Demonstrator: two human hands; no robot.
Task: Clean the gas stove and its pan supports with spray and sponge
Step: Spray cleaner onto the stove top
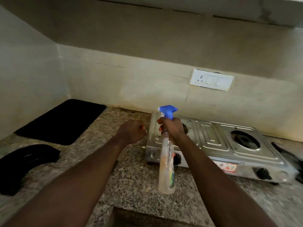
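Note:
A steel two-burner gas stove [211, 136] stands on the granite counter at the right, with no pan supports on its burner openings. My right hand [172, 128] grips the neck of a clear spray bottle [166, 167] with a blue trigger head [168, 111], held above the counter in front of the stove's left end. My left hand [132, 132] hovers just left of the stove with its fingers curled into a fist, holding nothing that I can see. No sponge is in view.
A black mat [60, 122] lies at the back left of the granite counter [136, 177]. Dark curved objects [24, 163] rest at the left edge. A white switch and socket plate [211, 79] is on the wall above the stove. Something dark lies right of the stove [288, 154].

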